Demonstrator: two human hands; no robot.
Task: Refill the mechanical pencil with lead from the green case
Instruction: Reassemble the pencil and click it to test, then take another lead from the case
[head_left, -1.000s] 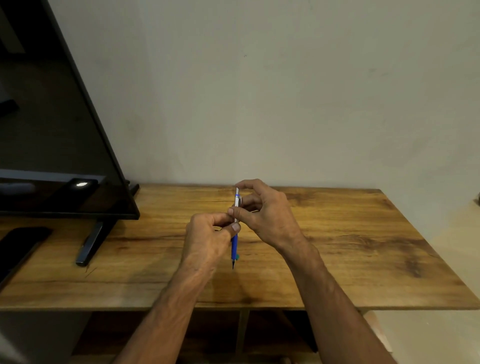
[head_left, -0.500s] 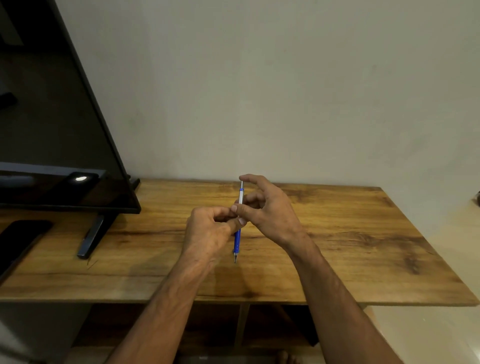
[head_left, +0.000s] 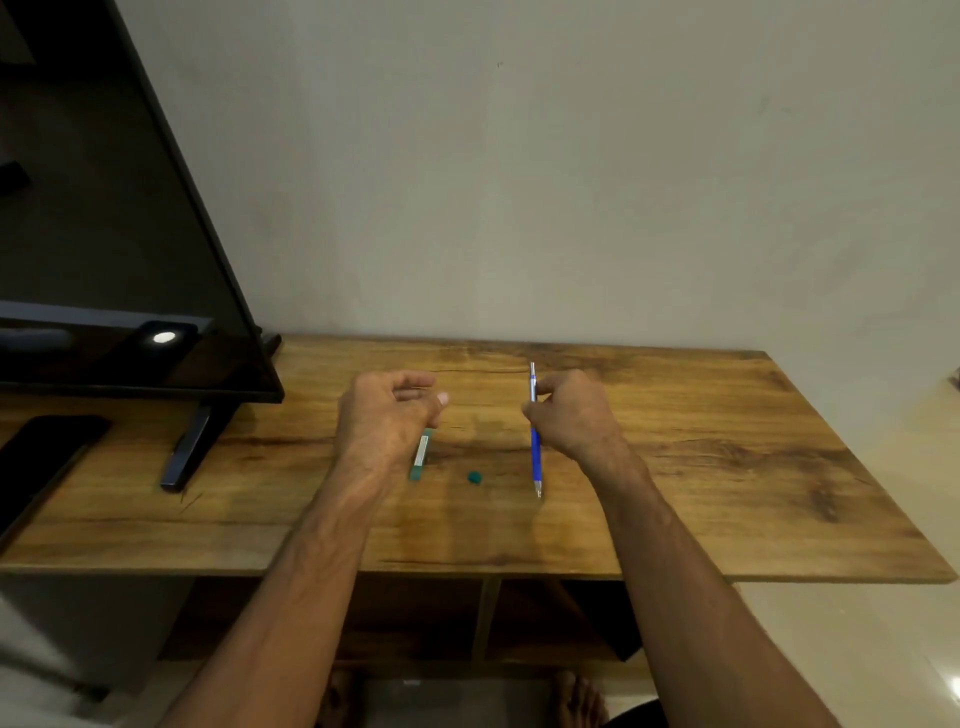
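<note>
My right hand (head_left: 574, 415) grips the blue mechanical pencil (head_left: 535, 452) upright, its tip down just over the wooden table (head_left: 727, 467) and its silver end up. The green lead case (head_left: 420, 458) lies on the table with its far end hidden under my left hand (head_left: 387, 413). That hand's fingers are loosely curled and the thumb sticks out. I cannot tell whether it touches the case or holds anything. A small green cap (head_left: 474, 478) lies on the table between the case and the pencil.
A large dark TV screen (head_left: 104, 234) stands at the left, its stand foot (head_left: 187, 452) reaching forward. A flat black device (head_left: 41, 462) lies at the far left. The wall runs along the table's back edge. Shelves and bare feet show below the front edge.
My hands were joined around the pencil at the table's middle. They have parted: the right carried the pencil to the right, the left moved left over the case, which with the cap now shows.
</note>
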